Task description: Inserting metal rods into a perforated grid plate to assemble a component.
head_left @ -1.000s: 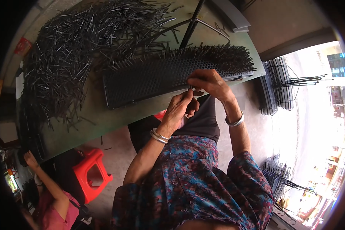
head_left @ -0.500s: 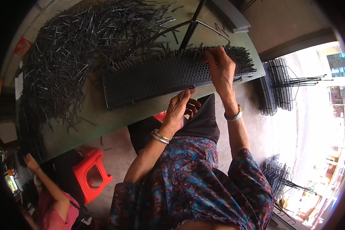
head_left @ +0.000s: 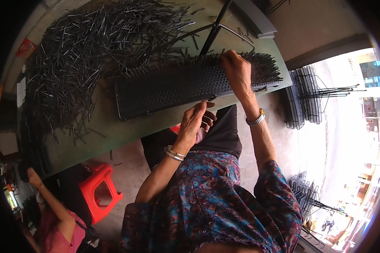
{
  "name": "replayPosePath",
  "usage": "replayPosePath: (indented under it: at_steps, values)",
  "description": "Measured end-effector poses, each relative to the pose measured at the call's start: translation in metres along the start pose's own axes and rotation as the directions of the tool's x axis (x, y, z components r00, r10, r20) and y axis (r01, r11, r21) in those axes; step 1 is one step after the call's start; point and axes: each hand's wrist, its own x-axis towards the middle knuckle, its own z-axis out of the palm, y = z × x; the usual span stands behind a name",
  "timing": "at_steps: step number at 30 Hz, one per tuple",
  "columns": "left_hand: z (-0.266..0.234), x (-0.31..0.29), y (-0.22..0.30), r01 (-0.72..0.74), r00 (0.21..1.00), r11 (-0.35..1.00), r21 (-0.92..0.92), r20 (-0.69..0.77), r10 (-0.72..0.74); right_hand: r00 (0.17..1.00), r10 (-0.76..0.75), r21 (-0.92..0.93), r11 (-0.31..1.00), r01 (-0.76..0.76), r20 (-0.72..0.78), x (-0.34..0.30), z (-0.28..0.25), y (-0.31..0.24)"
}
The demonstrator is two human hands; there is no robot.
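Note:
A long black panel (head_left: 169, 90) full of small holes lies along the table's near edge. Thin black strips (head_left: 264, 67) stand upright in its right end and along its far side. My right hand (head_left: 238, 74) is over the panel at the border of the filled part, its fingers pinched together; whatever is between the fingertips is hidden. Below the panel's front edge is my left hand (head_left: 192, 124), palm turned inward, fingers loosely bent and apart, holding nothing that I can see. Its thumb tip reaches up to that edge.
A big heap of loose black strips (head_left: 71, 63) covers the left of the green table (head_left: 126, 145). A black metal stand (head_left: 215, 29) rises behind the panel. A red stool (head_left: 100, 194) and a co-worker's arm (head_left: 50, 200) are at lower left; wire racks (head_left: 306, 97) stand at right.
My right hand has shifted slightly left and away from me over the panel. My left hand has dropped a little toward me, still beside the front edge.

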Motion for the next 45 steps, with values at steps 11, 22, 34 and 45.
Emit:
replayPosePath:
  at_steps: [11, 22, 34, 45]
  values:
    - [-0.006, -0.009, 0.006, -0.081, 0.993, 0.995, 0.054, -0.08, 0.085, 0.987, -0.032, -0.337, 0.938, 0.083, 0.155, 0.016, 0.014, -0.007]
    - [-0.038, -0.036, 0.036, -0.393, 0.838, 0.903, 0.172, -0.339, 0.428, 0.987, -0.163, -0.398, 0.905, 0.151, 0.004, -0.014, -0.001, -0.012]
    - [-0.156, -0.049, 0.028, -0.291, 0.502, 0.741, 0.606, -0.562, 0.657, 0.668, 0.486, 0.582, 0.34, -0.738, 0.563, -0.126, 0.008, -0.019]
    - [-0.158, -0.05, 0.028, -0.137, 0.556, 0.878, 0.458, -0.698, 0.451, 0.718, 0.584, 0.75, 0.261, -0.607, 0.378, -0.133, 0.021, -0.022]
